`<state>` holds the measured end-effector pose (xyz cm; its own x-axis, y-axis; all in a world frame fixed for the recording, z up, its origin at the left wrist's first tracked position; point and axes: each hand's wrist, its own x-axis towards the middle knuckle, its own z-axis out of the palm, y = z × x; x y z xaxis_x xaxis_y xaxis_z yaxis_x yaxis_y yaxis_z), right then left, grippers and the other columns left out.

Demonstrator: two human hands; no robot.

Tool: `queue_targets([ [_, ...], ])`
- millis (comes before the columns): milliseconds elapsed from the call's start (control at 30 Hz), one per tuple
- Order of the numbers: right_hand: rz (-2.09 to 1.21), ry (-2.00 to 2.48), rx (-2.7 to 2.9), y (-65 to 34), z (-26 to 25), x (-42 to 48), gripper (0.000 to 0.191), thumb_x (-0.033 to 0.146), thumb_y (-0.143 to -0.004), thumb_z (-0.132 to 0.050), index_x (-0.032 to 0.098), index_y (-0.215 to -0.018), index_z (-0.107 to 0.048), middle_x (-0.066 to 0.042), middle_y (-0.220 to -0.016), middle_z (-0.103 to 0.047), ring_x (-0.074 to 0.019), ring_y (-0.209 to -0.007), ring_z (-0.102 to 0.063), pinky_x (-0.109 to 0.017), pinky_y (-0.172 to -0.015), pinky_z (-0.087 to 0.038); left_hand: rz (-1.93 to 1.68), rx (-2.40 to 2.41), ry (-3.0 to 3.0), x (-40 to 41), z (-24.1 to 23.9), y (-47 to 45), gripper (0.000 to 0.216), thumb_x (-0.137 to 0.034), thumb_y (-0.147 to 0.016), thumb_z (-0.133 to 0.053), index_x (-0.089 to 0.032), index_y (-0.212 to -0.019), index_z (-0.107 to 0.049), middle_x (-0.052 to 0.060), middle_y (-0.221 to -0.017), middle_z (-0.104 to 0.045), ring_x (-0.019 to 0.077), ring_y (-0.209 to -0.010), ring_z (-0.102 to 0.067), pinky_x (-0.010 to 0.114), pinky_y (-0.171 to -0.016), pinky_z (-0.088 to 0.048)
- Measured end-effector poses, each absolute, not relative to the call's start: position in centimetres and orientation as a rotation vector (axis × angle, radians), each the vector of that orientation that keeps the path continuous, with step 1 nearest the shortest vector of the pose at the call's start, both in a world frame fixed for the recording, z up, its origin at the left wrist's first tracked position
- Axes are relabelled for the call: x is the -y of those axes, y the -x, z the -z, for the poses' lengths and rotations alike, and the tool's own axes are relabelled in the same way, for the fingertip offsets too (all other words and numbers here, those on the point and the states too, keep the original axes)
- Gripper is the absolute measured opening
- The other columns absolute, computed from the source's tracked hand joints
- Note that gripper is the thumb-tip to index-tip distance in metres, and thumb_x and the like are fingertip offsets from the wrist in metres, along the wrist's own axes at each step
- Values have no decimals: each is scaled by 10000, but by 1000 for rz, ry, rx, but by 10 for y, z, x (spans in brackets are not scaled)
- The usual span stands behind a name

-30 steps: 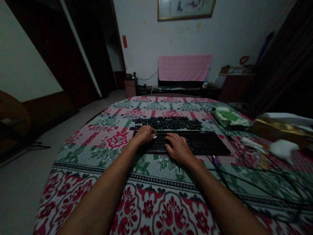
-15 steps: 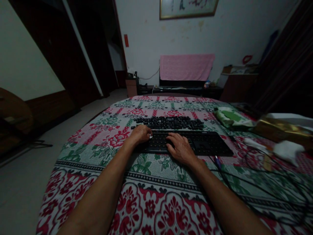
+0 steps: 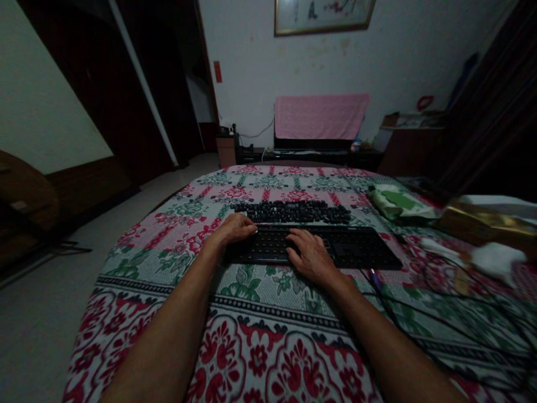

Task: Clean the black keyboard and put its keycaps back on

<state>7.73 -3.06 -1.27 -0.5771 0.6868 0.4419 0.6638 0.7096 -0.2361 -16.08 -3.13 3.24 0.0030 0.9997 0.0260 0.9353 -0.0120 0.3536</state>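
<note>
A black keyboard [image 3: 268, 246] with its keycaps off lies on the table, bare rows of key posts showing. Over its upper left part, my left hand [image 3: 237, 226] is closed, fingertips pressed together with a small white bit, perhaps tissue, showing at their ends. My right hand [image 3: 310, 252] rests on the keyboard's middle, fingers stretched out and a little apart, holding nothing. Behind the keyboard, loose black keycaps [image 3: 293, 211] lie in a long heap.
A patterned tablecloth [image 3: 251, 305] covers the table. To the right are a green and white packet [image 3: 398, 202], a gold box [image 3: 482, 224], a crumpled white wad [image 3: 499, 258] and black cables [image 3: 419, 319]. A purple-tipped pen-like item [image 3: 375, 279] lies below the keyboard.
My left hand has shifted slightly left along the keyboard's upper edge, and less of the white bit shows. My right hand has stayed in place.
</note>
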Motion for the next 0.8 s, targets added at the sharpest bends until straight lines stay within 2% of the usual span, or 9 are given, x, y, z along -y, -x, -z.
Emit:
queue_targets([
  [167, -52, 1029, 2407, -77, 13, 31, 304, 281, -821, -418, 199, -1086, -541, -95, -1242, -479, -231, -1144, -383, -432, -917, -286, -499, -2040, -2149, 27, -25, 153, 268, -212, -716, -516, -228, -932, -675, -6, -917, -678, 141, -870, -584, 206, -786, -417],
  [300, -51, 1028, 2410, -77, 13, 31, 303, 281, -823, -411, 201, -1084, -542, -93, -1245, -478, -235, -1150, -378, -436, -919, -283, -419, -2027, -2252, 25, -21, 143, 314, -159, -709, -510, -199, -984, -657, 29, -985, -660, 159, -912, -580, 228, -845, -409],
  [500, -55, 1028, 2404, -78, 13, 31, 297, 276, -819, -418, 201, -1077, -545, -90, -1240, -481, -233, -1144, -381, -433, -920, -280, -448, -2014, -2265, 29, -22, 141, 252, -204, -722, -505, -215, -898, -685, 25, -918, -673, 172, -895, -585, 247, -829, -418],
  [800, -47, 1026, 2402, -78, 14, 31, 300, 273, -823, -416, 200, -1090, -533, -79, -1242, -482, -228, -1142, -382, -413, -914, -288, -414, -1888, -2435, 30, -20, 130, 288, -151, -708, -491, -201, -928, -669, 34, -906, -653, 161, -862, -577, 241, -833, -414],
])
